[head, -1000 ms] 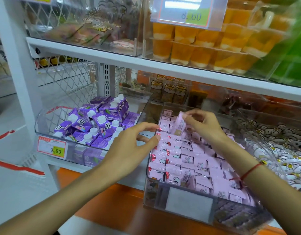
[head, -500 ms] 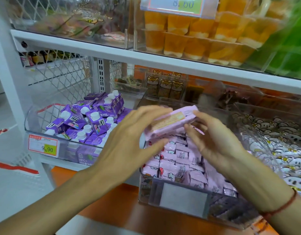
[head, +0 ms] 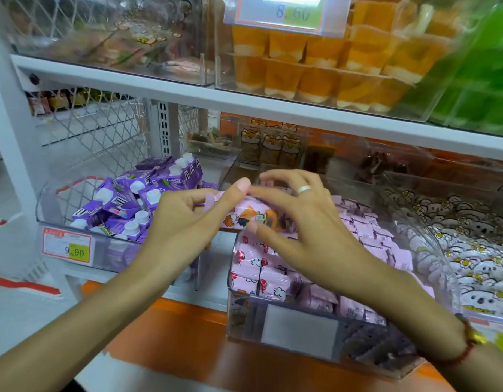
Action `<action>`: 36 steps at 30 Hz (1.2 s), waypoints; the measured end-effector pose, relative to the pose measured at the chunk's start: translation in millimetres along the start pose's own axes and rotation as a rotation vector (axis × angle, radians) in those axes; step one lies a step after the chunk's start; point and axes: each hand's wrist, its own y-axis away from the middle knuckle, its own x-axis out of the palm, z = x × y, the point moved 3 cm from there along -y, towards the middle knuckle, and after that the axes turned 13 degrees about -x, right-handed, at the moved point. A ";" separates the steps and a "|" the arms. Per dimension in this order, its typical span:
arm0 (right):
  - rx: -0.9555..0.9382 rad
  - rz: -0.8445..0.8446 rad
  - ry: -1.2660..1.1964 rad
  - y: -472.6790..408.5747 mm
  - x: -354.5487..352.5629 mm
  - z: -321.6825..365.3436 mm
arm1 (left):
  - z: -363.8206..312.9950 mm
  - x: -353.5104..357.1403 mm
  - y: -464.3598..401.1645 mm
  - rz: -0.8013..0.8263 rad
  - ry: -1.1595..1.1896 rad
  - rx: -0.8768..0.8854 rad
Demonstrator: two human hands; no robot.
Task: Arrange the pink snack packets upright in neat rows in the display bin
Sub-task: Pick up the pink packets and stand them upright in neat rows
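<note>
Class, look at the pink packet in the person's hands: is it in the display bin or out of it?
Out. Both the left hand and right hand hold the pink packet above the display bin.

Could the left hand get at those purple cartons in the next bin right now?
Probably not at once. The purple cartons lie in an open-topped bin just beside the left hand, with nothing between them, but that hand and the right hand both hold a pink packet, which it would have to let go first.

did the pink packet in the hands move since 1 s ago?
Yes. The pink packet came up out of the display bin and toward its left front corner, now held by left hand and right hand.
</note>
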 end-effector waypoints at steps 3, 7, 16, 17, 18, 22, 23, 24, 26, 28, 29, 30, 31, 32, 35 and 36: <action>0.007 -0.110 0.037 -1.0 -2.6 -8.9 | -8.2 3.0 6.5 0.015 0.035 0.078; 0.451 -0.331 -0.356 3.8 -7.5 -52.7 | 1.7 -2.9 -0.2 -0.021 -0.030 0.079; 0.580 -0.291 -0.617 2.8 27.7 -86.8 | 22.7 9.5 -1.7 0.169 -0.191 -0.025; 0.526 -0.225 -0.565 1.7 30.2 -87.5 | 23.5 10.7 -1.1 0.187 -0.190 -0.023; 0.458 -0.129 -0.454 0.5 31.8 -88.9 | 24.0 11.4 -0.8 0.199 -0.201 -0.018; 0.220 0.329 0.168 2.1 39.2 -97.3 | 23.3 10.3 -1.1 0.212 -0.217 -0.012; 0.227 0.393 0.146 2.7 41.1 -98.3 | 22.6 10.2 -1.2 0.212 -0.218 -0.014; 0.236 0.439 0.105 3.6 41.8 -99.1 | 21.9 9.9 -1.1 0.213 -0.221 -0.015; 0.221 0.519 0.061 3.1 40.2 -101.9 | 21.3 10.0 -0.6 0.216 -0.220 -0.020; 0.210 0.556 0.029 -0.3 35.3 -103.4 | 21.2 10.1 -0.2 0.218 -0.216 -0.031; 0.209 0.534 0.009 -3.2 32.1 -103.7 | 21.1 10.3 -0.1 0.219 -0.214 -0.034; 0.215 0.468 -0.028 -6.6 28.7 -103.7 | 21.0 10.3 0.0 0.221 -0.213 -0.036; 0.237 0.365 -0.081 -10.2 25.1 -103.7 | 20.7 10.5 -0.1 0.222 -0.212 -0.038; 0.265 0.241 -0.131 -13.6 22.6 -103.8 | 20.5 10.4 0.0 0.222 -0.212 -0.040; 0.348 0.047 -0.209 -25.6 27.9 -108.3 | 20.7 10.5 -0.4 0.217 -0.217 -0.045; 0.367 0.066 -0.207 -30.3 34.2 -109.7 | 21.0 10.4 -0.4 0.215 -0.215 -0.048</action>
